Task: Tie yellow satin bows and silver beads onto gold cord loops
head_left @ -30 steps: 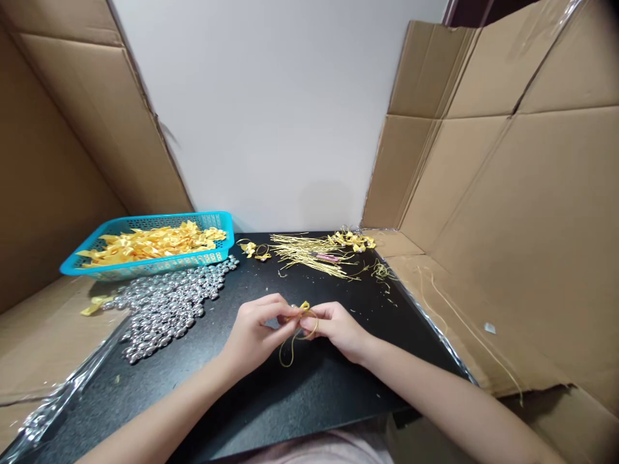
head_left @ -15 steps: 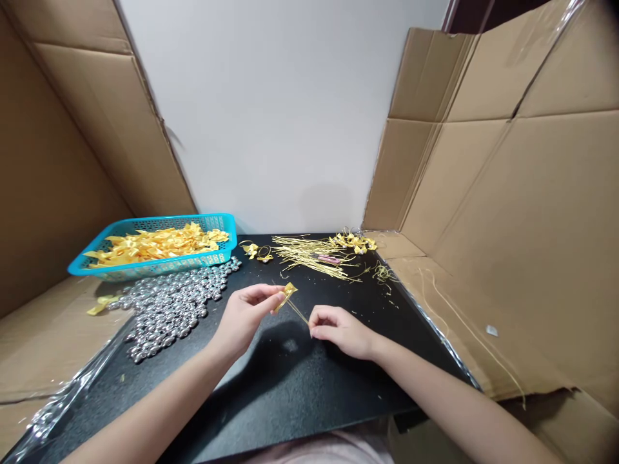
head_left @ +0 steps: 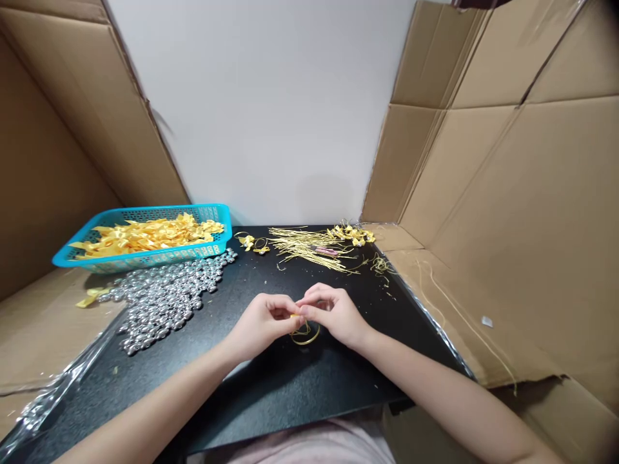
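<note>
My left hand [head_left: 265, 325] and my right hand [head_left: 340, 319] meet fingertip to fingertip above the black tabletop. Pinched between the left thumb and fingers is a yellow ribbon bow [head_left: 294, 317], mostly hidden by the fingers. A thin gold cord [head_left: 307, 342] hangs below the fingertips in a curved loop. The right thumb and forefinger are closed at the same spot, seemingly on the cord; the exact grip is covered. Past the hands lies a pile of straight gold cords [head_left: 304, 245] with a small pink tool [head_left: 327, 251] on it.
A blue basket [head_left: 145, 259] of yellow ribbon bows [head_left: 149, 235] stands at the back left. Many silver beads [head_left: 164, 296] spread before it. Bows with gold loops [head_left: 352, 233] lie at the back right, near tangled cord scraps [head_left: 381, 264]. Cardboard walls [head_left: 522, 225] flank the table.
My right hand has moved in to meet the left. The cord, stretched straight between the hands before, now hangs in a loop beneath the fingers. The view has shifted slightly.
</note>
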`<state>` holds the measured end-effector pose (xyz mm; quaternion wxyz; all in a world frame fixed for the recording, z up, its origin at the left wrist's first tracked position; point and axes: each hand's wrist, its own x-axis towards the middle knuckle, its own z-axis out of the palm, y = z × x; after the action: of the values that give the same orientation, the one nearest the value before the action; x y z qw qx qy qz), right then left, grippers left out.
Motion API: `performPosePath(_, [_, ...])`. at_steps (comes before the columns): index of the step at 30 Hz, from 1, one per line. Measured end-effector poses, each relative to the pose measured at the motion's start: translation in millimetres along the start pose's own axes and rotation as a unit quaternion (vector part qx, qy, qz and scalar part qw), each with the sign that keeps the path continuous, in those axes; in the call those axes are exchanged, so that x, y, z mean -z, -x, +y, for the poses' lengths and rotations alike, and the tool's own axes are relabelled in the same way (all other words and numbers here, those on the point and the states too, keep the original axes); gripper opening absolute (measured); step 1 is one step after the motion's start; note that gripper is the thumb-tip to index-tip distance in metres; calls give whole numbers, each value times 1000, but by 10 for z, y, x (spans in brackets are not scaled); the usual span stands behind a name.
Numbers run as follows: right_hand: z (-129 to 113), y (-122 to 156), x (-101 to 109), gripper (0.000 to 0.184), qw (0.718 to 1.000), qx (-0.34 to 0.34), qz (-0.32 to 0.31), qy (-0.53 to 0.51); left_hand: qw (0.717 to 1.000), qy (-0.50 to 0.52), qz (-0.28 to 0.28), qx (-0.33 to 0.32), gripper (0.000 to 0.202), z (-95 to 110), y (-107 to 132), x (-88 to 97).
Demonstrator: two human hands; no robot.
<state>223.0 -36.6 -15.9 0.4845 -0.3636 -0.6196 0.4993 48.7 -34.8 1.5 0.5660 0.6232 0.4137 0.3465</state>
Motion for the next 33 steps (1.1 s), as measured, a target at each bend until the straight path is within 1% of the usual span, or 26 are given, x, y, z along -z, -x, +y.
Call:
performPosePath(2, [12, 0, -5, 21, 999, -22, 0, -46, 1000, 15, -13, 10, 17, 0, 3, -6])
performPosePath(4, [-10, -4, 6, 23, 997, -35, 1, -67, 999, 41, -26, 22, 17, 9, 8, -6])
performPosePath(8, [-92, -12, 36, 25, 997, -48, 3, -66, 995, 75, -45, 48, 18, 21, 20, 14])
performPosePath(14, [-112, -8, 59, 26, 997, -57, -5, -60, 992, 95, -60, 56, 13, -23, 8, 44])
performPosePath(22, [-84, -11, 57, 28, 998, -49, -3, -42, 992, 99, -37, 66, 17, -31, -4, 2])
performPosePath(26, [-48, 2, 46, 24, 998, -49, -9, -32, 995, 82, -10, 61, 17, -31, -8, -33])
performPosePath(33, [26, 19, 46, 18, 999, -24, -7, -33, 998, 48, 8, 42, 19, -17, -19, -53])
